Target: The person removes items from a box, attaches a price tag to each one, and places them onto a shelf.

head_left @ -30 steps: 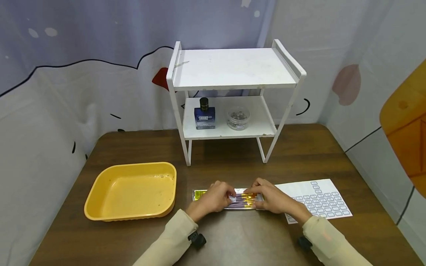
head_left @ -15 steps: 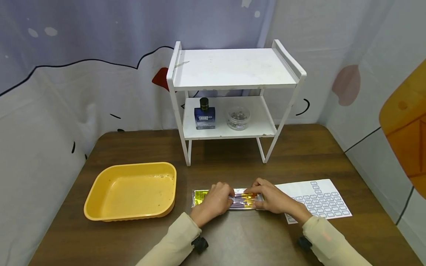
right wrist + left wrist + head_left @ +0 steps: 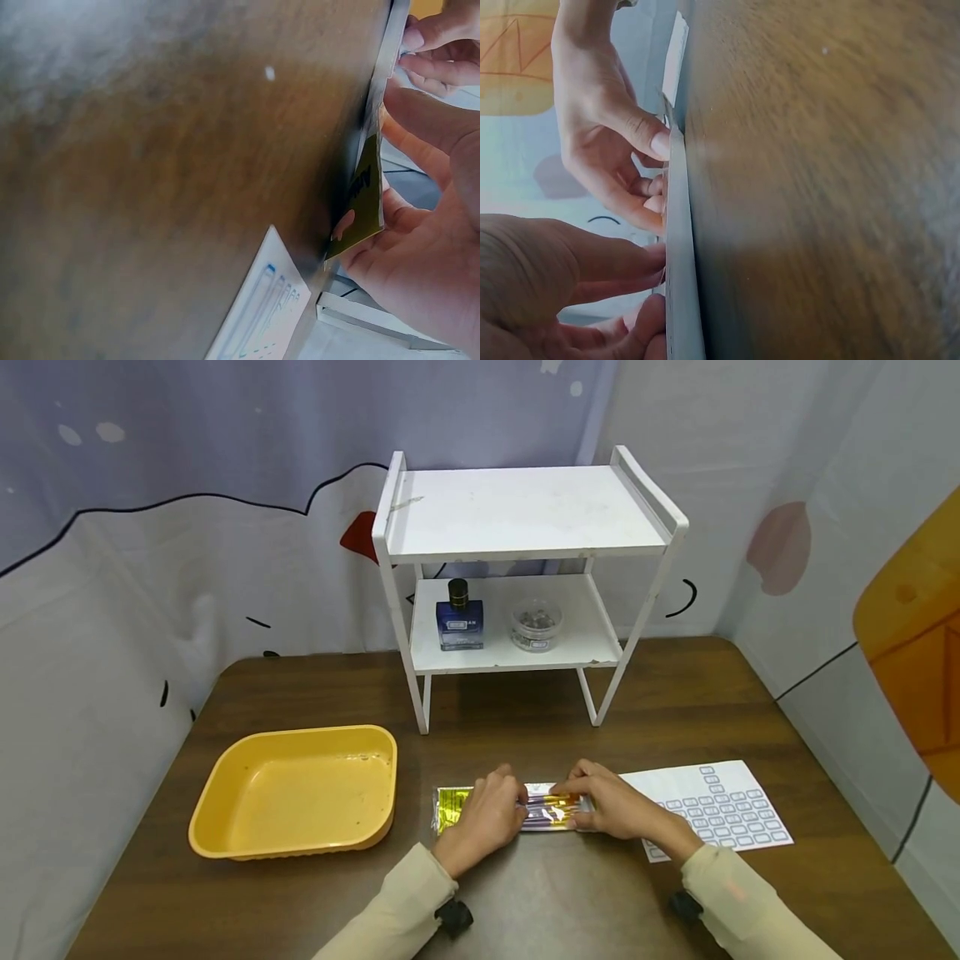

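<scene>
A flat clear packet (image 3: 550, 811) of slim purple-and-gold sticks lies on the table, with a yellow printed part at its left end. My left hand (image 3: 486, 817) has its fingers bent over the packet's middle, fingertips at its top face. In the right wrist view a small pale label (image 3: 405, 52) shows between the left thumb and a finger; the left hand mostly hides it in the head view. My right hand (image 3: 611, 806) grips the packet's right end, thumb at the near side and fingers at the far side. The fingers cover part of that end.
A sheet of labels (image 3: 723, 814) lies right of the packet. To the left stands a yellow tray (image 3: 292, 843). Behind is a white two-tier rack (image 3: 525, 514), with a blue bottle (image 3: 460, 625) and a clear round tub (image 3: 536, 625) on its lower shelf.
My left hand has shifted slightly right along the packet, uncovering more of the yellow part. The small white label, visible at its fingertips earlier, is now mostly covered. The right hand keeps its place.
</scene>
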`<state>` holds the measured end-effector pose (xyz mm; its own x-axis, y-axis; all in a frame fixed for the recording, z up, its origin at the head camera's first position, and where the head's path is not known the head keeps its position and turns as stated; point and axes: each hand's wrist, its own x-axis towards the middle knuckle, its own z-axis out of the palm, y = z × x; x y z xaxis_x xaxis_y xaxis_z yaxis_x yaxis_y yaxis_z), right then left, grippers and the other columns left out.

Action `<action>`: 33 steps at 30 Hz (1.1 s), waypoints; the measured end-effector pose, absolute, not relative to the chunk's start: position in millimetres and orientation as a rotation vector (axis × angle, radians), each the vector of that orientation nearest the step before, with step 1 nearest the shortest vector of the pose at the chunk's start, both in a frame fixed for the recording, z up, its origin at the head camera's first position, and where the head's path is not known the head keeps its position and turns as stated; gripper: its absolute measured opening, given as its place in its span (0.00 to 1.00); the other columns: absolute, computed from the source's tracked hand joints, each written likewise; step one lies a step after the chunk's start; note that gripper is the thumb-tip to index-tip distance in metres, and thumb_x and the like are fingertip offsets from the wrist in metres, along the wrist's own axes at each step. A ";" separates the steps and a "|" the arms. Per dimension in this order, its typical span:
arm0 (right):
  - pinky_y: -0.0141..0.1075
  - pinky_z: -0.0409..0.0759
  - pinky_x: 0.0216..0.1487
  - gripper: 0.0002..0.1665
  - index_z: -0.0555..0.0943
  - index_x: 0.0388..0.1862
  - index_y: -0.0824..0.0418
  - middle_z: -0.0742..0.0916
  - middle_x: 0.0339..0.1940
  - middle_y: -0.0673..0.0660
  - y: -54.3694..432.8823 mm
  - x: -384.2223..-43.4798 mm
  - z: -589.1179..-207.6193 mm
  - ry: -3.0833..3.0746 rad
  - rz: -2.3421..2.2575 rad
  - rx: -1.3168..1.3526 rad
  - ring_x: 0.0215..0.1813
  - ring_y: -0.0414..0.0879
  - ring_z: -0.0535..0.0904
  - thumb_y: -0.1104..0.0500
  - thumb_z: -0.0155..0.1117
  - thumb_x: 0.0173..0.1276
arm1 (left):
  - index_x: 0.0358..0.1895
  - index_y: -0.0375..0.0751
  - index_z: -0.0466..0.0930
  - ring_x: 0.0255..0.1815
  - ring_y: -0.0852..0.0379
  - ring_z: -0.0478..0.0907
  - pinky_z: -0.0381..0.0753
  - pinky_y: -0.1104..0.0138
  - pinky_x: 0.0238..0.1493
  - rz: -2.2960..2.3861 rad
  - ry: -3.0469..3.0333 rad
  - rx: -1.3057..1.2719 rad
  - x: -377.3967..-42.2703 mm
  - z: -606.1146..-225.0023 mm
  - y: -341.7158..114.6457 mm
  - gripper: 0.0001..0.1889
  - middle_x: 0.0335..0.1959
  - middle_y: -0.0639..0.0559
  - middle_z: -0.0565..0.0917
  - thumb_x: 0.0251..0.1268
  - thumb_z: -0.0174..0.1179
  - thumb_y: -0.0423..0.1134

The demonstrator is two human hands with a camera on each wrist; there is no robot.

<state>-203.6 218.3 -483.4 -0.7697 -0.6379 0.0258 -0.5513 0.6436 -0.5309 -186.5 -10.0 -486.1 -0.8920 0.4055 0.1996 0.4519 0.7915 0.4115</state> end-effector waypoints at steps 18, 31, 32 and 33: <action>0.40 0.75 0.49 0.24 0.86 0.54 0.55 0.80 0.43 0.51 219.6 -204.8 -483.8 2.683 -0.806 -0.962 0.48 0.46 0.75 0.59 0.78 0.56 | 0.37 0.38 0.90 0.33 0.51 0.82 0.80 0.64 0.32 -0.826 -2.904 -0.889 -193.5 -478.4 -29.0 0.06 0.31 0.48 0.82 0.55 0.70 0.32; 0.40 0.76 0.48 0.24 0.86 0.55 0.57 0.80 0.43 0.52 219.6 -204.2 -484.0 2.677 -0.812 -0.970 0.47 0.47 0.76 0.60 0.77 0.57 | 0.39 0.48 0.92 0.42 0.58 0.75 0.77 0.67 0.41 -0.584 -2.854 -1.204 -193.4 -482.4 -51.5 0.05 0.41 0.54 0.83 0.63 0.68 0.40; 0.40 0.76 0.48 0.24 0.86 0.55 0.57 0.80 0.43 0.52 219.5 -204.2 -483.8 2.679 -0.812 -0.970 0.47 0.47 0.76 0.60 0.77 0.57 | 0.39 0.48 0.92 0.41 0.58 0.74 0.77 0.68 0.40 -0.583 -2.852 -1.208 -193.6 -483.3 -52.3 0.05 0.41 0.54 0.82 0.63 0.68 0.40; 0.40 0.76 0.49 0.24 0.86 0.55 0.57 0.80 0.43 0.52 219.3 -204.2 -483.8 2.680 -0.810 -0.971 0.47 0.46 0.76 0.60 0.77 0.57 | 0.38 0.49 0.92 0.41 0.59 0.73 0.76 0.68 0.40 -0.582 -2.849 -1.212 -193.7 -483.7 -53.0 0.05 0.41 0.54 0.82 0.63 0.68 0.40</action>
<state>-204.2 219.3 -483.8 -0.7711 -0.6365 0.0179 -0.5399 0.6386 -0.5485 -193.7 -53.0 -483.7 -0.7040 0.6974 0.1341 0.6942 0.6358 0.3375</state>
